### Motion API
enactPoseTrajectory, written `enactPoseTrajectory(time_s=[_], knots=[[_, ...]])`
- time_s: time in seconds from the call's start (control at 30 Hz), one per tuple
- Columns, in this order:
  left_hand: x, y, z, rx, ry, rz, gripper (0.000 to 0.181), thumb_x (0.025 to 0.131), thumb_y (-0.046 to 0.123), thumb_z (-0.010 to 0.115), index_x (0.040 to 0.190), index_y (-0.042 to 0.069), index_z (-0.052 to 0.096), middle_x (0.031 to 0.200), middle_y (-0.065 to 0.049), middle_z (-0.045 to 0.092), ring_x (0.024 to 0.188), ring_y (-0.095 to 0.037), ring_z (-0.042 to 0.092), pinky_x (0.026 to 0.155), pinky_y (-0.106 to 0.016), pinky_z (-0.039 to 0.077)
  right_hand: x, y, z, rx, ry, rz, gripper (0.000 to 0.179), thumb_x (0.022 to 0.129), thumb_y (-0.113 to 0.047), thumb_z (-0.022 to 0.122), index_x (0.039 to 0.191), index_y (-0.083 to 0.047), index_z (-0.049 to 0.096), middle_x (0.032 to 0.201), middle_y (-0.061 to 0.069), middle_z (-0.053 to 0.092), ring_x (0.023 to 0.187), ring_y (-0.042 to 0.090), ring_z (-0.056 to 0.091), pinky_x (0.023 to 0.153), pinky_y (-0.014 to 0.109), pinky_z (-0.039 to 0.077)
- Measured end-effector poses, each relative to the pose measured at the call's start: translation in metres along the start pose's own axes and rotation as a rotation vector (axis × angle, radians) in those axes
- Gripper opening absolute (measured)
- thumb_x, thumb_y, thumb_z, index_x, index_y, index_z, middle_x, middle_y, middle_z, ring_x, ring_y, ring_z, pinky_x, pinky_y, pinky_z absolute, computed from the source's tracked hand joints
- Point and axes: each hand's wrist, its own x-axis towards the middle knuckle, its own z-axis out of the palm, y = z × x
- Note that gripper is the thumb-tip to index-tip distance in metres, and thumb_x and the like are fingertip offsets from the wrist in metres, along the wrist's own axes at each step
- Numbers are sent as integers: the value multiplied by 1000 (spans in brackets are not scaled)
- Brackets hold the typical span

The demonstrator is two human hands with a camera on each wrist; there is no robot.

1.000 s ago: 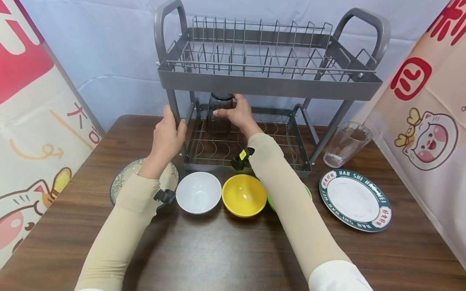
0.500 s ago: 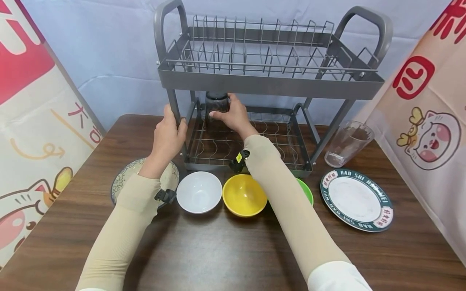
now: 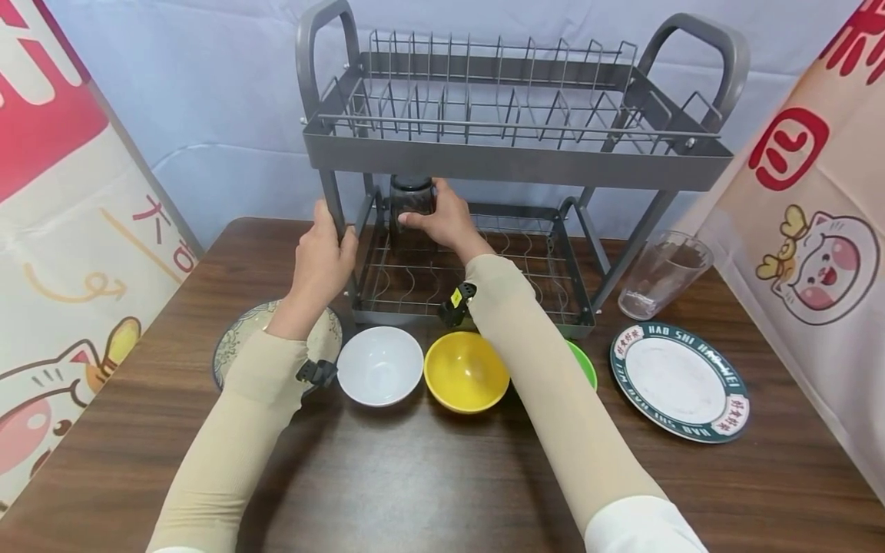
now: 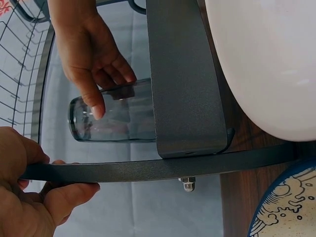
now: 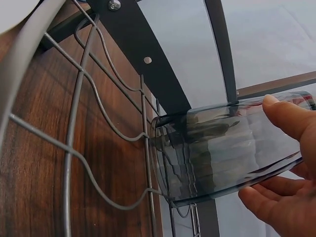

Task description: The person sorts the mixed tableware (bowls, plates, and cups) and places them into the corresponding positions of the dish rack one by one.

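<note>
In the head view my left hand (image 3: 321, 253) grips the front left post (image 3: 333, 201) of a grey two-tier dish rack (image 3: 512, 157). The left wrist view shows the thumb and fingers (image 4: 69, 200) on either side of that post. My right hand (image 3: 452, 223) reaches under the upper tier and holds a dark see-through glass (image 3: 412, 207) at the left of the lower tier. Its thumb lies on one side, fingers on the other. In the right wrist view the end of the glass (image 5: 212, 148) meets the lower tier's wavy wires (image 5: 106, 111).
Before the rack stand a white bowl (image 3: 379, 367), a yellow bowl (image 3: 466, 372) and a green bowl (image 3: 584, 365) partly behind the right sleeve. A patterned plate (image 3: 238, 342) lies under the left forearm. At right are a clear glass (image 3: 664, 274) and a green-rimmed plate (image 3: 677, 380).
Over the first half second my right hand moved slightly left with the dark glass. Since then it has stayed nearly still. My left hand keeps its grip on the post.
</note>
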Motion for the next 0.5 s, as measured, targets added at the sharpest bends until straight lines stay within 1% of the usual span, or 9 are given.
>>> enactPoseTrajectory(time_s=[0.13, 0.37, 0.5], knots=[[1, 0, 1, -1, 3, 2, 24, 96, 15, 46, 112, 0, 38, 73, -15, 54, 64, -34, 57, 60, -47, 46, 0, 1, -2, -3, -8, -7, 82, 82, -35, 70, 145, -8, 25, 140, 11, 40, 127, 26, 37, 99, 40, 34], [1, 1, 2, 13, 2, -1, 23, 96, 14, 47, 111, 0, 37, 73, -15, 54, 63, -34, 57, 58, -46, 45, 2, 2, -1, -34, -5, -22, 85, 83, -35, 69, 147, -10, 19, 144, 10, 35, 131, 26, 31, 101, 40, 31], [1, 0, 1, 16, 8, 1, 23, 96, 14, 47, 111, 0, 38, 72, -14, 55, 62, -34, 57, 57, -46, 45, 4, 1, 0, -40, -1, -31, 85, 83, -36, 69, 147, -11, 19, 143, 10, 36, 131, 27, 31, 101, 41, 31]])
